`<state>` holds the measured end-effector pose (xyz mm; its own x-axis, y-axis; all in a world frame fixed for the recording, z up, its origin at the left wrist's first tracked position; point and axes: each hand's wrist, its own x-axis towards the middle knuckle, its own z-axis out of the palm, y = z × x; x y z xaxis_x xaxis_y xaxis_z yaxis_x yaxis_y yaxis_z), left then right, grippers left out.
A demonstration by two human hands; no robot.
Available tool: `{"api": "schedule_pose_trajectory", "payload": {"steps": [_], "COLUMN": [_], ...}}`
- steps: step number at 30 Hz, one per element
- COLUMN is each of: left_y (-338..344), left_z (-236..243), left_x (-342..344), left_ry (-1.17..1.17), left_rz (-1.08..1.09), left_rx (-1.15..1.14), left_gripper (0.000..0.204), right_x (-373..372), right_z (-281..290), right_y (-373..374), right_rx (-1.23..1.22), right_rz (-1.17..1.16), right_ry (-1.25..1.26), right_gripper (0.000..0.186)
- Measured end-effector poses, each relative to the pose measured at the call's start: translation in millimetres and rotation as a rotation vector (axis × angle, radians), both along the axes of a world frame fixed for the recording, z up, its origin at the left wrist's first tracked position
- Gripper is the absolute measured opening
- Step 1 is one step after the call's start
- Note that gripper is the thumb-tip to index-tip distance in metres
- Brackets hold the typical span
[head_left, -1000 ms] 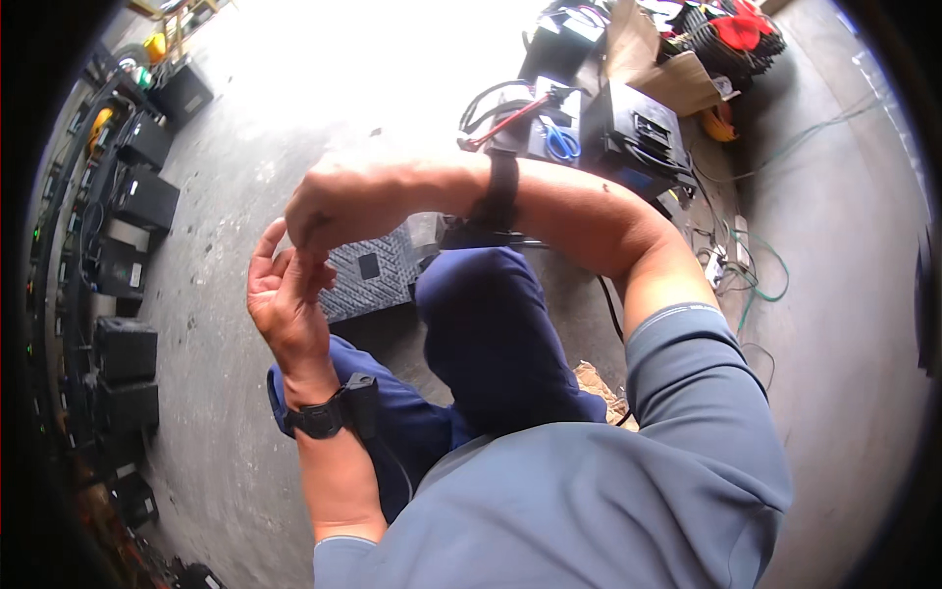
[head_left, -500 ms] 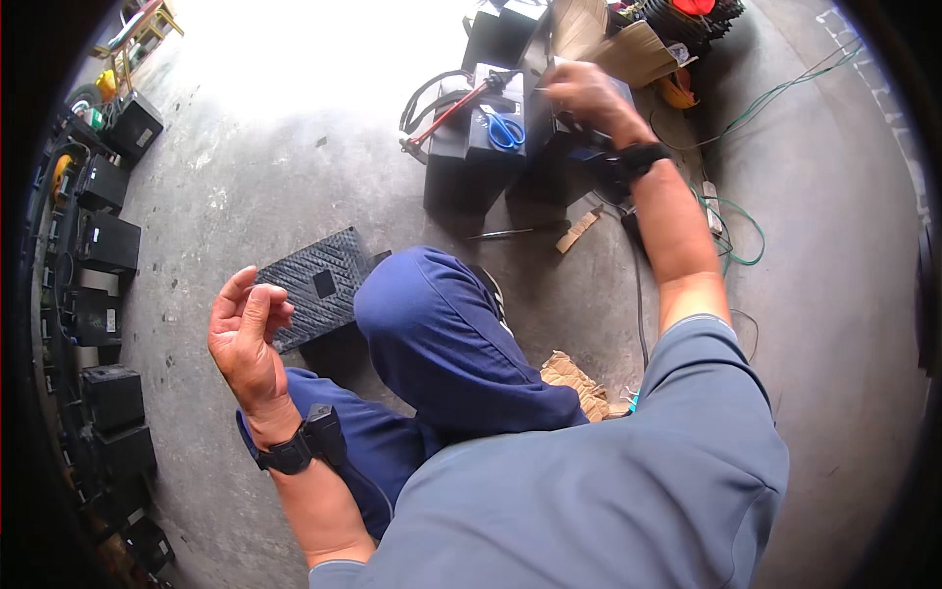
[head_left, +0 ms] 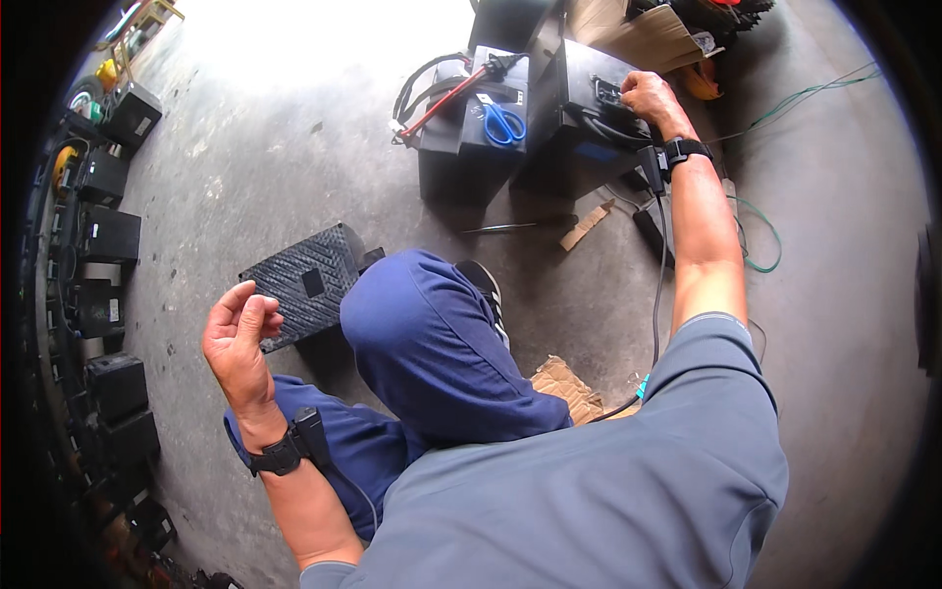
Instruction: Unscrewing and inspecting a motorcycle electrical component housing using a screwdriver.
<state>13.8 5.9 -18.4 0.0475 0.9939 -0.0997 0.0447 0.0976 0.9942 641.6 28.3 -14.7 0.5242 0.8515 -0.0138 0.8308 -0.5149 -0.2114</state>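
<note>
My left hand (head_left: 238, 344) is raised beside a textured black panel (head_left: 324, 263) with a small dark square at its middle. Its fingers are curled in toward the thumb; whatever they may hold is too small to make out. Farther off on the right, my right hand (head_left: 655, 101) reaches to the top of a black box (head_left: 569, 123). Its bent fingertips are closed at a dark fitting (head_left: 607, 93) there, and what they grip is hidden. Black cable (head_left: 608, 128) lies on that box near the hand. Blue-handled scissors (head_left: 504, 125) rest on the neighbouring black box (head_left: 456, 167), next to a red-and-black lead (head_left: 446, 103).
Several black boxes (head_left: 108, 236) line the left side. A thin rod (head_left: 500, 229) and a cardboard strip (head_left: 586, 226) lie on the floor, with crumpled cardboard (head_left: 567, 385) by my leg. Green wires (head_left: 770, 240) run at the right; an open carton (head_left: 653, 39) stands behind.
My right hand has moved right, off the gap between the boxes and onto the fitting. The view has shifted slightly. My left hand keeps its curled pose.
</note>
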Motion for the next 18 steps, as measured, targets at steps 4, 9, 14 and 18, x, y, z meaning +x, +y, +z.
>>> {"api": "schedule_pose_trajectory", "payload": {"steps": [4,9,14,18], "left_y": [0.3,-1.6,-2.2,-2.8], "left_z": [-0.7,2.3,5.0,9.4], "left_x": [-2.0,-1.4,-1.2,-2.5], "left_ry": [-0.014,-0.028,-0.072,-0.141], "left_rz": [0.021,0.027,0.037,0.141], "left_rx": [-0.011,-0.004,0.022,0.062], "left_gripper": [0.023,0.024,0.024,0.022], "right_x": [0.9,1.7,-70.1,-200.1], "right_z": [-0.4,27.0,79.0,94.7], "right_y": [4.3,6.9,27.8,62.6], "right_rx": [-0.018,0.14,0.376,0.456], "right_rz": [-0.004,0.027,0.309,0.571], "right_ry": [0.013,0.054,0.485,0.75], "right_gripper": [0.023,0.023,0.025,0.018]}}
